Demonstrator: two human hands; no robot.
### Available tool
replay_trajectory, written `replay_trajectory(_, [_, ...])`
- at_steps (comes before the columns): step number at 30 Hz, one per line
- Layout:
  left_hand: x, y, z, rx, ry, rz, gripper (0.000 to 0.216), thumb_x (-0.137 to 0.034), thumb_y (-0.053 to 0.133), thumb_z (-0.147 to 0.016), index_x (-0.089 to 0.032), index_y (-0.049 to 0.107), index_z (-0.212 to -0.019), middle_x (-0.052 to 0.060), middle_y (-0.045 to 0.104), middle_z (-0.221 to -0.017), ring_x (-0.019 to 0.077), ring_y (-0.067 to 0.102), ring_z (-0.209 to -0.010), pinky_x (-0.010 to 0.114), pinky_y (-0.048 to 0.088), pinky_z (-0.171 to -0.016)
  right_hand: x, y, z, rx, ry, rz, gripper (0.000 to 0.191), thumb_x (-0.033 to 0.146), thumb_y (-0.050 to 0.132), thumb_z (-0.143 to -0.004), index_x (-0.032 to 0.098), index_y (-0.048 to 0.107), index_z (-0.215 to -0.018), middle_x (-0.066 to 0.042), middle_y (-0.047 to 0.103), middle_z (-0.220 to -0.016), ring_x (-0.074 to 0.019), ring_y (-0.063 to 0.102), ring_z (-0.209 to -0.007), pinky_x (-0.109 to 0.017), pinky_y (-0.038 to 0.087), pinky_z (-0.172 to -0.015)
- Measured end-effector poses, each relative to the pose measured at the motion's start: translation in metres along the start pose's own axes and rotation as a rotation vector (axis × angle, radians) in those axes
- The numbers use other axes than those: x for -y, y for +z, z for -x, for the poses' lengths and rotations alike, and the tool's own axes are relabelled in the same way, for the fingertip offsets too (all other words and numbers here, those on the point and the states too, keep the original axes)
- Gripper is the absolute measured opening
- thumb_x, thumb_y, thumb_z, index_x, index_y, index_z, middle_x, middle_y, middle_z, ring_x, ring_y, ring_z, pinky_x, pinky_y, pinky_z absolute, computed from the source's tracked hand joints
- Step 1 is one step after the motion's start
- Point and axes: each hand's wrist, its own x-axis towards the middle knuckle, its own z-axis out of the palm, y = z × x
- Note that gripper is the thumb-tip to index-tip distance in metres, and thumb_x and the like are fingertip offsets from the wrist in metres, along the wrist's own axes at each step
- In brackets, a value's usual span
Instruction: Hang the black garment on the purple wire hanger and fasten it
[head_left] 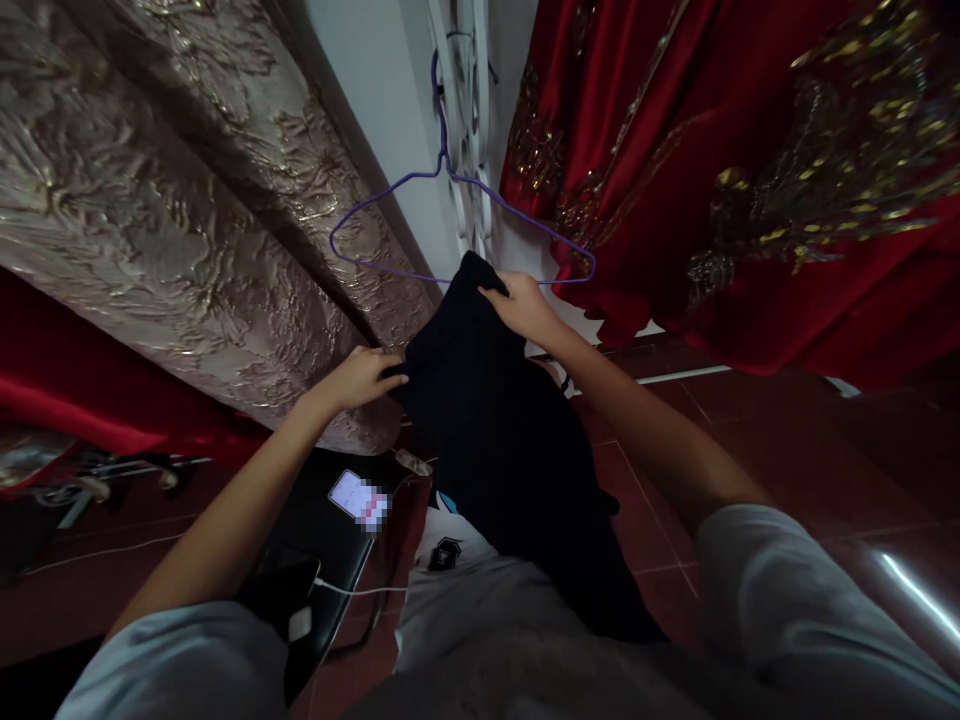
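A dark, nearly black garment point(502, 430) hangs in front of me; its exact kind cannot be made out. My right hand point(523, 308) grips its top edge, thumb and fingers closed on the cloth. Lower and to the left, my left hand point(365, 377) pinches the garment's left side. A purple hanger point(517, 212) is hooked on a white rack point(461, 130). Its bottom bar passes at the height of the garment's top; part of that bar is hidden by the cloth, so I cannot tell whether the two are joined.
Beige textured fabric point(187, 230) hangs at left, and red gowns point(720, 190) with gold trim at right. A lit phone point(360, 498) lies on a black seat point(349, 560), near a dark device with a white cable point(360, 590). The floor point(660, 480) is reddish tile.
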Motion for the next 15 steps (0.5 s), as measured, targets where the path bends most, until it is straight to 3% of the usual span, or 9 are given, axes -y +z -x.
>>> replay_trajectory(3, [0.009, 0.017, 0.014, -0.001, -0.068, -0.040, 0.036, -0.046, 0.050, -0.100, -0.019, 0.071, -0.107, 0.014, 0.072, -0.101, 0.0330, 0.059, -0.109, 0.048, 0.037, -0.100, -0.004, -0.024, 0.017, -0.039, -0.038, 0.045, 0.019, 0.030, 0.064, -0.088, 0.019, 0.059, -0.074, 0.000, 0.051, -0.069, -0.0167, 0.053, -0.069, -0.033, 0.049, -0.068])
replay_trajectory(5, [0.017, 0.015, 0.022, -0.098, -0.138, -0.034, 0.034, -0.044, 0.048, -0.099, -0.020, 0.071, -0.102, 0.013, 0.069, -0.097, 0.0343, 0.055, -0.110, 0.052, 0.034, -0.101, 0.003, -0.044, 0.025, -0.093, -0.045, 0.111, 0.031, 0.033, 0.068, -0.086, 0.020, 0.051, -0.064, 0.001, 0.043, -0.064, -0.0153, 0.047, -0.065, -0.033, 0.048, -0.066])
replay_trajectory(8, [0.025, -0.011, 0.030, -0.404, -0.205, 0.014, 0.029, -0.044, 0.050, -0.098, -0.021, 0.069, -0.099, 0.010, 0.065, -0.096, 0.0358, 0.051, -0.112, 0.058, 0.030, -0.105, 0.014, -0.062, 0.024, -0.149, -0.015, 0.197, 0.042, 0.030, 0.068, -0.084, 0.021, 0.037, -0.056, 0.001, 0.033, -0.060, -0.0143, 0.042, -0.062, -0.034, 0.048, -0.067])
replay_trajectory(11, [0.017, -0.049, 0.027, -0.747, -0.184, 0.124, 0.031, -0.048, 0.053, -0.098, -0.019, 0.065, -0.096, 0.008, 0.061, -0.099, 0.0333, 0.050, -0.113, 0.053, 0.033, -0.105, 0.017, -0.060, 0.017, -0.208, 0.013, 0.203, 0.045, 0.027, 0.066, -0.083, 0.022, 0.032, -0.055, 0.001, 0.029, -0.059, -0.0142, 0.041, -0.061, -0.035, 0.050, -0.066])
replay_trajectory(13, [0.005, -0.071, 0.017, -0.856, -0.114, 0.266, 0.037, -0.053, 0.049, -0.101, -0.019, 0.062, -0.096, 0.005, 0.058, -0.094, 0.0265, 0.054, -0.103, 0.044, 0.040, -0.096, 0.015, -0.050, 0.017, -0.215, 0.042, 0.158, 0.046, 0.028, 0.066, -0.083, 0.023, 0.031, -0.054, 0.001, 0.030, -0.057, -0.0143, 0.042, -0.060, -0.034, 0.051, -0.064])
replay_trajectory(15, [-0.010, -0.087, 0.003, -0.880, -0.032, 0.385, 0.041, -0.057, 0.046, -0.103, -0.019, 0.061, -0.098, 0.003, 0.057, -0.091, 0.0208, 0.055, -0.092, 0.038, 0.044, -0.089, 0.012, -0.039, 0.021, -0.166, 0.073, 0.099, 0.043, 0.034, 0.066, -0.086, 0.022, 0.038, -0.055, 0.001, 0.036, -0.057, -0.0155, 0.046, -0.060, -0.036, 0.054, -0.063])
